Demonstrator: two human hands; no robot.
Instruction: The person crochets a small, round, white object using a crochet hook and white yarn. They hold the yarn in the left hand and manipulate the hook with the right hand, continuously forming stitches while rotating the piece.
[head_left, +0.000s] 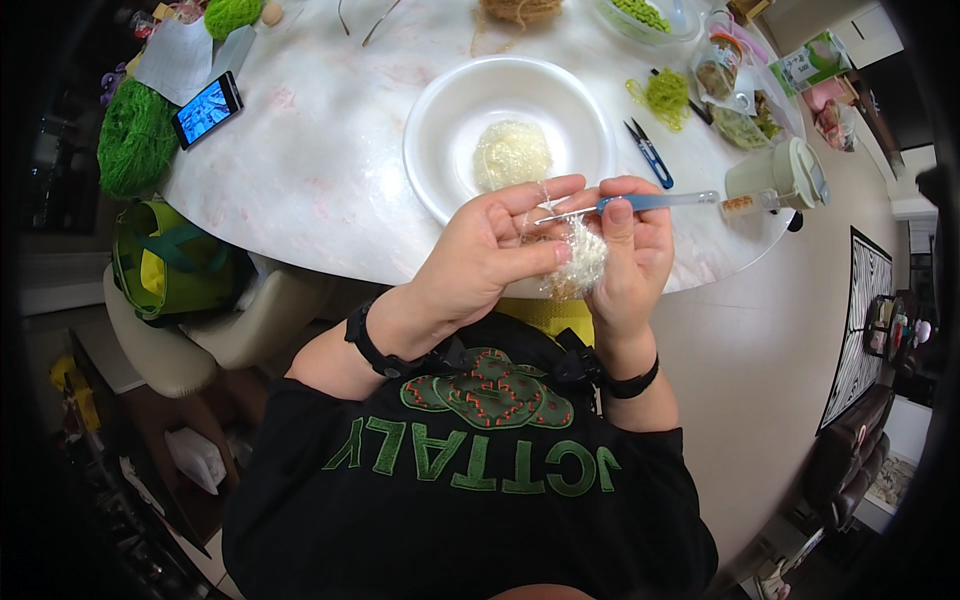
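Note:
My right hand (634, 251) grips a crochet hook (660, 201) with a blue and clear handle, its metal tip pointing left. Pinched by my left hand (487, 240) is a small crocheted piece (583, 259) of shiny white yarn, brownish at its lower end. The hook's tip lies over the top of this piece, close to my left fingers. A thin strand of the yarn runs over those fingers. Just beyond my hands stands a white plastic basin (435, 135), with a ball of glossy cream yarn (514, 154) inside. Whether the hook is through a stitch is too small to tell.
Blue thread snips (649, 154) lie right of the basin, near tangled yellow-green yarn (666, 99). A lidded cup (776, 176) stands near the right edge. On the left are a lit phone (206, 111) and green yarn (135, 139). Brown yarn (521, 9) sits behind the basin.

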